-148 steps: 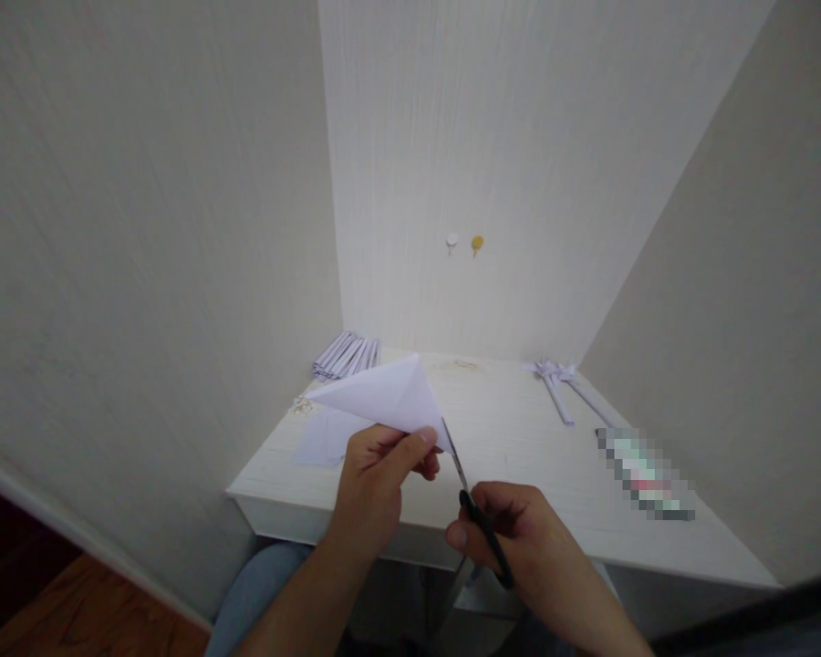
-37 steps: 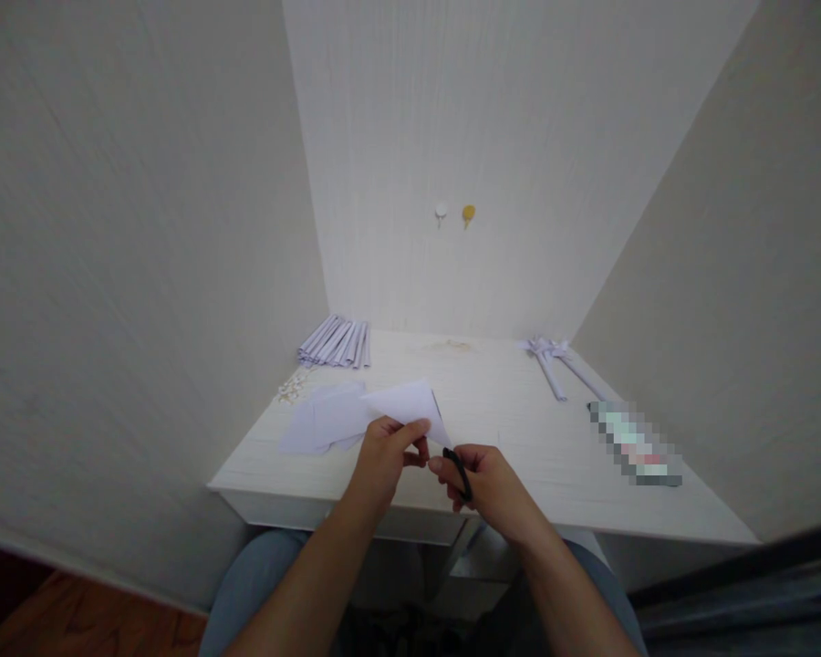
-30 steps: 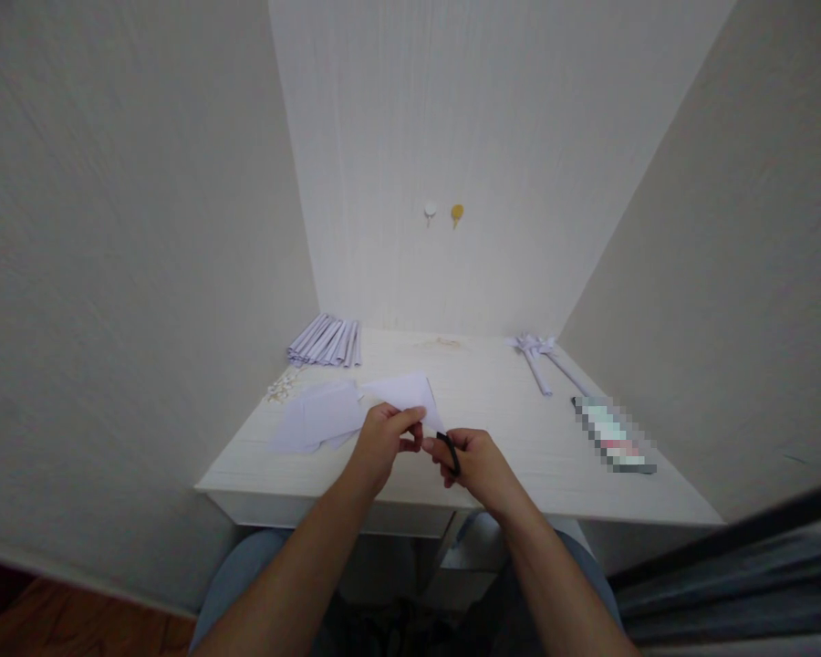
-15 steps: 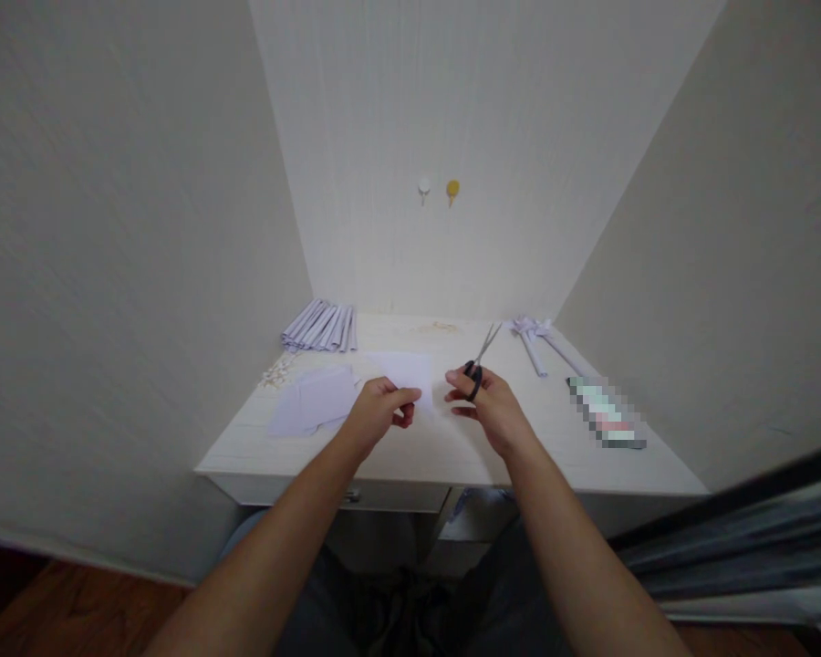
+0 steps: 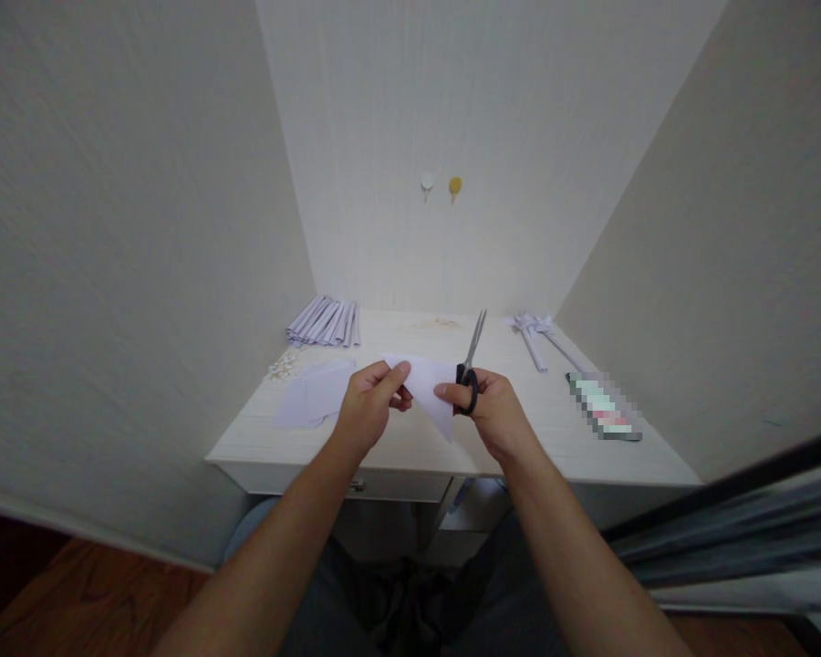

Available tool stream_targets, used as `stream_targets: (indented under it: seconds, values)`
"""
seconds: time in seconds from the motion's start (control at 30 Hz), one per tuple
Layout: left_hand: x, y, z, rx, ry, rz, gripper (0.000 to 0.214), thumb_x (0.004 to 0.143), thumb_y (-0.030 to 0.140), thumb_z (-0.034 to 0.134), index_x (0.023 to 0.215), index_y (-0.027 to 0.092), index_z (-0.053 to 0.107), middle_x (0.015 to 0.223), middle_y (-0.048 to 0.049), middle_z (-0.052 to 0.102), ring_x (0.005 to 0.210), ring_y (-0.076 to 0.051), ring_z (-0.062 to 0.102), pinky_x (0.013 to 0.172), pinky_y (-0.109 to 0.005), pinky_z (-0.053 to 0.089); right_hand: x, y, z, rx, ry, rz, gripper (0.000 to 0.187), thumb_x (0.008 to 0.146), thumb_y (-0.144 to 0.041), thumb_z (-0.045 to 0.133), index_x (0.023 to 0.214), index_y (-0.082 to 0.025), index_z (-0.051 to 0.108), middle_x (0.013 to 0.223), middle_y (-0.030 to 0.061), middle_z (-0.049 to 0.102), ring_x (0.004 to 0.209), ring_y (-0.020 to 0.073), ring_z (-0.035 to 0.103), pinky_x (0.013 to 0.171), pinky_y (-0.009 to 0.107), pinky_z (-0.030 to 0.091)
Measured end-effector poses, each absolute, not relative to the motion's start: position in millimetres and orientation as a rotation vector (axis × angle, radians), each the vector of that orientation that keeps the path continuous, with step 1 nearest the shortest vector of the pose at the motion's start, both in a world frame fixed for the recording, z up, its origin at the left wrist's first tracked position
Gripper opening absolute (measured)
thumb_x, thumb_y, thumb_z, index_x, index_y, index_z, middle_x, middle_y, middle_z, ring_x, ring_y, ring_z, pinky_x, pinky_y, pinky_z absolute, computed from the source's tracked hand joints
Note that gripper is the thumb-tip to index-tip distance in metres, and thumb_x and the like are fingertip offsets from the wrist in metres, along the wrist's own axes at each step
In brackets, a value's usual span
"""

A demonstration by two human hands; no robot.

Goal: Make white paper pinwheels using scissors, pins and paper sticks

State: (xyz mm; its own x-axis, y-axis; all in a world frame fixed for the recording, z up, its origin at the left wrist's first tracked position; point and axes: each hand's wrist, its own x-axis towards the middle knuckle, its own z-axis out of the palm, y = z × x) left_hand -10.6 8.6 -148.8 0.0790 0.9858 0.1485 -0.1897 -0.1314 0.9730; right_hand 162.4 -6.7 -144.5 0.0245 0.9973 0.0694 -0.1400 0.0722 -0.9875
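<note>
Between my hands is a white piece of paper (image 5: 430, 385), which now looks like a triangle with one corner pointing down toward me. My left hand (image 5: 373, 401) pinches its left side between thumb and fingers. On the paper's right side, the thumb of my right hand (image 5: 489, 406) presses it. That same hand also carries black-handled scissors (image 5: 474, 347), a finger or thumb through the loop, blades pointing up and away and nearly closed. Left of my left hand, several flat white sheets (image 5: 315, 394) lie overlapping on the desk.
Rolled paper tubes (image 5: 325, 321) lie in a row at the back left, with small pale bits (image 5: 284, 365) before them. More paper tubes with a bow-like top (image 5: 535, 338) rest back right, near a blurred phone-like object (image 5: 603, 406). Walls enclose the white desk (image 5: 383, 452).
My right hand has moved left and taken hold of the paper's right side. The paper has gone from a flat rectangular look to a triangle. The scissor blades have come closer together.
</note>
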Motion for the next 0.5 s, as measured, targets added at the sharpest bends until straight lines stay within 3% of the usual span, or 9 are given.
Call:
stream_targets:
  seconds: [0.3,0.5]
  values:
    - [-10.2,-3.3,-135.8,1.292,0.882,1.325,0.036,0.078,0.046,0.073,0.059,0.015,0.068,0.056,-0.0024,0.061,0.055,-0.014,0.057,0.054,-0.026,0.048,165.4,-24.9,-143.4,-1.039,-1.118,1.066,0.029,0.065,-0.039,0.086,0.063,-0.017,0.067,0.057,-0.0026,0.06,0.053,0.0112,0.049,0.052,0.024,0.041]
    - [-12.1,-10.0,-118.4,1.329,0.87,1.425,0.032,0.082,0.04,0.07,0.059,0.018,0.062,0.058,0.0018,0.055,0.059,-0.013,0.055,0.057,-0.024,0.047,161.2,-36.2,-130.3,-1.04,-1.155,1.005,0.025,0.066,-0.037,0.085,0.065,-0.018,0.069,0.056,-0.0005,0.063,0.053,0.0141,0.055,0.053,0.026,0.044]
